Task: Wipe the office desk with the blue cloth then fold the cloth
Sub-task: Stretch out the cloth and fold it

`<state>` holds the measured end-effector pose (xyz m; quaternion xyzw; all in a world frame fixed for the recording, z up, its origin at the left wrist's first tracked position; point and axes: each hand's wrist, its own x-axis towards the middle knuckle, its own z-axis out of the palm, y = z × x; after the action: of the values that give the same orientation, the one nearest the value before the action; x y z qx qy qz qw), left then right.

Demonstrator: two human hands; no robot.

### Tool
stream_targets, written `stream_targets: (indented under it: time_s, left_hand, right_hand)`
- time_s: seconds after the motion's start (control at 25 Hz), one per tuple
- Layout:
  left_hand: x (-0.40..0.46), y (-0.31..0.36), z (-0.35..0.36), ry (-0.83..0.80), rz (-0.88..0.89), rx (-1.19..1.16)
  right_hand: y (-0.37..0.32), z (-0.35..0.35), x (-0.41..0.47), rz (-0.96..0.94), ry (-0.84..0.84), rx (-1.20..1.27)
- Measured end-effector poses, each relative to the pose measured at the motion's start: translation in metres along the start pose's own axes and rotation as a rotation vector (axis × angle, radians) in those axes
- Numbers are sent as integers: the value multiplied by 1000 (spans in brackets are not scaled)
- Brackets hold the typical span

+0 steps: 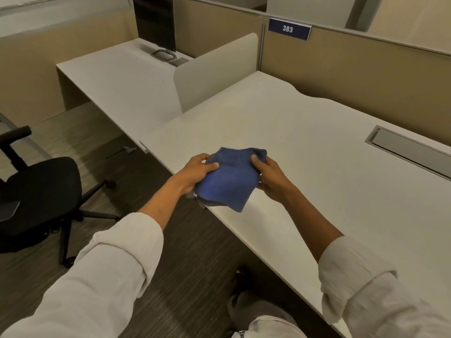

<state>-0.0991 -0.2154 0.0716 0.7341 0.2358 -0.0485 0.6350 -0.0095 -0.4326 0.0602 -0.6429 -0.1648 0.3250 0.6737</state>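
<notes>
Blue terry cloth [228, 178], already doubled into a thick pad, is held just above the near edge of the office desk [305, 147]. Left hand [197, 170] pinches its left side, thumb on top; right hand [267, 175] pinches the right side likewise. Judged light, soft and limp: the loose lower corner droops. Best gripped at opposite edges or corners to keep layers aligned.

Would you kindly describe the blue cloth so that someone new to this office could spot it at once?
Start at the long white desk below the partition sign reading 383. Over its near edge, the left hand and right hand hold the blue cloth between them. It is the only bright blue thing among beige and white surfaces.
</notes>
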Motion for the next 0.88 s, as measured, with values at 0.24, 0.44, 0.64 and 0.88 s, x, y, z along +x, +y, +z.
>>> stream_targets:
  time_s: [0.24, 0.44, 0.64, 0.88]
  left_hand:
    - [85, 0, -80, -157, -236, -119]
    - [138, 7, -125, -133, -332, -100]
    - [191, 25, -167, -145, -270, -92]
    - [268, 50, -204, -49, -111, 42]
  right_hand:
    - [17, 10, 100, 27, -99, 226]
    - [31, 46, 157, 91, -33, 288]
    - [19, 72, 213, 112, 67, 210]
    - [-7, 103, 290, 23, 294, 283]
